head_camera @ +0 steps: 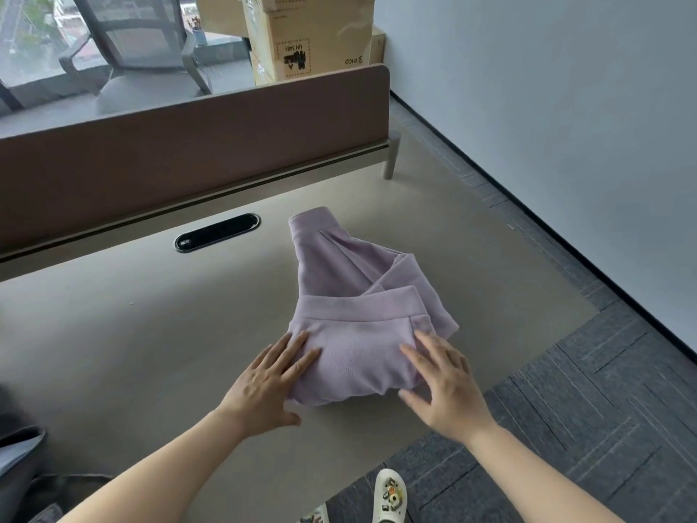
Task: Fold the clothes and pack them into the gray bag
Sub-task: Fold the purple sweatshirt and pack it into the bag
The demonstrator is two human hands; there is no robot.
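one garment nearly folded, packing not begun

closest to me, the person's left hand (269, 383) and right hand (445, 386) lie flat with straight fingers on the near edge of a lilac garment (362, 315), one at each side, apart, pressing it onto the beige desk (132, 334). neither hand grips the cloth. between and just beyond the hands the garment sits as a compact bundle, its ribbed band folded across the top and another ribbed end sticking out past it, so i judge the fold close to finished but untidy. at the far left of the left hand, dark gray fabric (22, 458) lies at the desk's edge; whether it is the bag i cannot tell. packing remains. farther off stand a brown divider (188, 152) and cardboard boxes (309, 35).
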